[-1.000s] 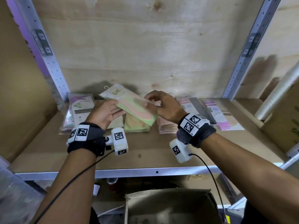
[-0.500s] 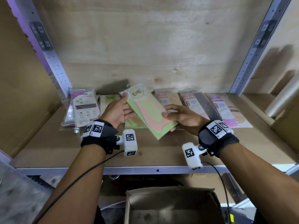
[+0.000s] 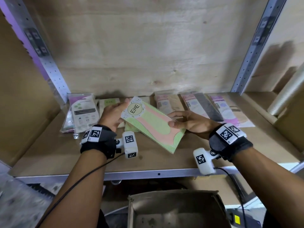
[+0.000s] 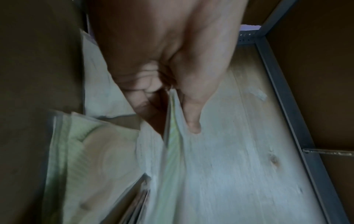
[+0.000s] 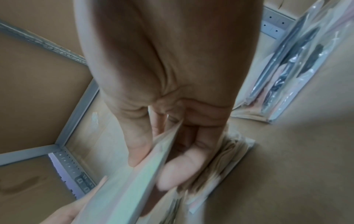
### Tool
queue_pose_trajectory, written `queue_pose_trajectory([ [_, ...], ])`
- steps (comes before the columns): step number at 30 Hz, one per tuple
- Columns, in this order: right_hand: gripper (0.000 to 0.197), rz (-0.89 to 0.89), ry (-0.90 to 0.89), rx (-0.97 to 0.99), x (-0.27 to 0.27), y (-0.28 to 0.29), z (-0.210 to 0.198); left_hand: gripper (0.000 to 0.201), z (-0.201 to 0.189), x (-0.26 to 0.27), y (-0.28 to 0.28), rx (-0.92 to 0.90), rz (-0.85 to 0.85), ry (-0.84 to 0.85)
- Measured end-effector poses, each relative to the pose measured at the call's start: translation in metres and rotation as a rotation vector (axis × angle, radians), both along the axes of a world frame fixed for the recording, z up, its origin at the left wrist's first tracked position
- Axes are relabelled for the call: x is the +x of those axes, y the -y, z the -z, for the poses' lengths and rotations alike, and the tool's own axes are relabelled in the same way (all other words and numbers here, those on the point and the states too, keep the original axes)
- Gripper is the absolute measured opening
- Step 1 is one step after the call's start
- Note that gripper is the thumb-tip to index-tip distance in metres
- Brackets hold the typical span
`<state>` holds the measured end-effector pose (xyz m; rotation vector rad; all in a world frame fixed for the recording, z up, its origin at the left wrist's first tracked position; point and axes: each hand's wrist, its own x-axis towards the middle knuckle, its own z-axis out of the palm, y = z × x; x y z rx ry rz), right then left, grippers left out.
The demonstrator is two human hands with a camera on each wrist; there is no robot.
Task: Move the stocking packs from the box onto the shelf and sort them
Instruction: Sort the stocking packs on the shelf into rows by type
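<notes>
A green and pink stocking pack marked ENE hangs tilted just above the shelf board, held by both hands. My left hand pinches its top left corner, thumb on the pack's edge. My right hand pinches its right edge, thumb on top and fingers beneath the pack. Under it lies a small pile of like green packs. Other packs lie in a row along the back: white and purple ones at left, pink and purple ones at right.
An open cardboard box stands below the shelf's metal front rail. Perforated steel uprights frame the bay. A plywood back wall closes it. A pale roll leans in the bay to the right.
The pack has turned face up and come down and forward from above the piles, towards the shelf's front. My right hand shifted from over the pack to its right edge.
</notes>
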<state>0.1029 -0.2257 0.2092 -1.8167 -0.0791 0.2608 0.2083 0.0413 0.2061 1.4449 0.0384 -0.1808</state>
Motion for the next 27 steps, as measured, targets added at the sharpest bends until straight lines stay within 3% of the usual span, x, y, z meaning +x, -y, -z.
queue_pose_trajectory([
  [3,0.035,0.011,-0.012,-0.008,0.000,0.000,0.000,0.035,0.000,-0.003,-0.003,-0.044,0.023,-0.076],
  [6,0.032,0.067,0.001,0.025,-0.002,-0.004,0.000,0.026,0.001,-0.009,-0.002,-0.107,0.045,-0.083],
  [12,0.026,0.207,-0.034,0.210,0.008,-0.022,-0.006,0.045,0.008,-0.019,0.004,0.005,0.372,-0.064],
  [15,0.035,0.267,-0.082,0.271,0.013,-0.035,-0.008,0.044,0.010,-0.021,0.006,0.096,0.477,-0.102],
  [18,0.034,0.314,-0.055,0.205,0.021,-0.048,-0.012,0.029,0.008,-0.017,0.001,0.070,0.390,-0.084],
  [21,0.021,0.333,-0.010,0.110,0.039,-0.059,-0.017,0.027,0.005,-0.010,-0.004,0.098,0.250,-0.023],
  [27,0.016,0.340,-0.015,-0.270,0.078,-0.076,-0.020,0.024,0.014,0.009,-0.009,0.298,-0.006,0.034],
])
